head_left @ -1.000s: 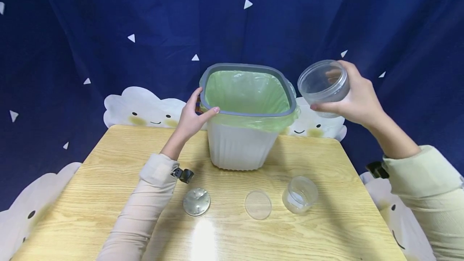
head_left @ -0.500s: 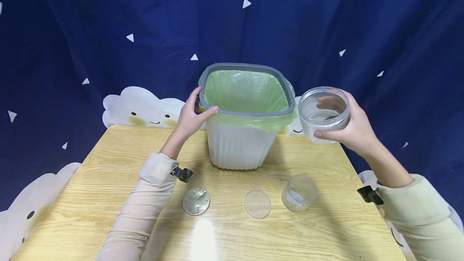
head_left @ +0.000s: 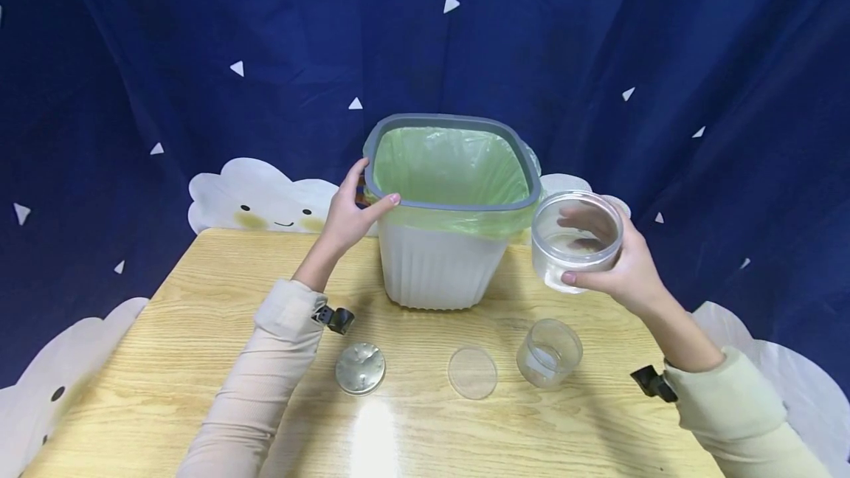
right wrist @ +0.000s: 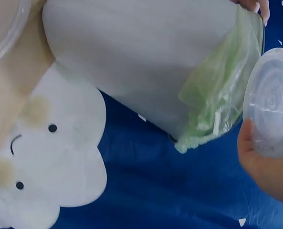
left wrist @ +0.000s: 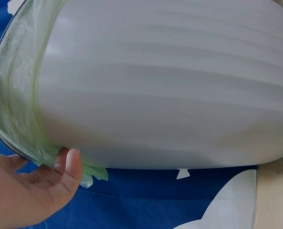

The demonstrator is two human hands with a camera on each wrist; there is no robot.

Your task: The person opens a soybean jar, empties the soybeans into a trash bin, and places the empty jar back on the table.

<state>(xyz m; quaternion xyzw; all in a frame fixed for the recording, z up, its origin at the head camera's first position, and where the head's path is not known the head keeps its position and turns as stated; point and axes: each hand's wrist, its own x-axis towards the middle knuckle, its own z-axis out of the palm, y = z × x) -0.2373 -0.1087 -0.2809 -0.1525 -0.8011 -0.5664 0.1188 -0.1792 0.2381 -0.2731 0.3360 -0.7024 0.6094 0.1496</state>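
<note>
A white ribbed trash can (head_left: 438,264) with a grey rim and a green liner bag (head_left: 458,164) stands at the back middle of the table. My left hand (head_left: 352,216) grips its left rim corner, thumb over the front edge; in the left wrist view the fingers (left wrist: 67,174) lie against the liner and the can's side. To the right of the can my right hand (head_left: 624,264) holds a clear round plastic jar (head_left: 578,242) upright, above the table, thumb in front and fingers behind. The right wrist view shows the jar's round base (right wrist: 271,102).
On the wooden table (head_left: 219,301) in front of the can lie a silvery round lid (head_left: 360,369) and a clear disc (head_left: 472,373). A second clear jar (head_left: 549,352) stands to their right, below the held one. A blue curtain (head_left: 279,35) hangs behind.
My right hand has lowered the jar from beside the rim toward the table, turning it from tilted to upright. The left hand and the trash can have stayed put.
</note>
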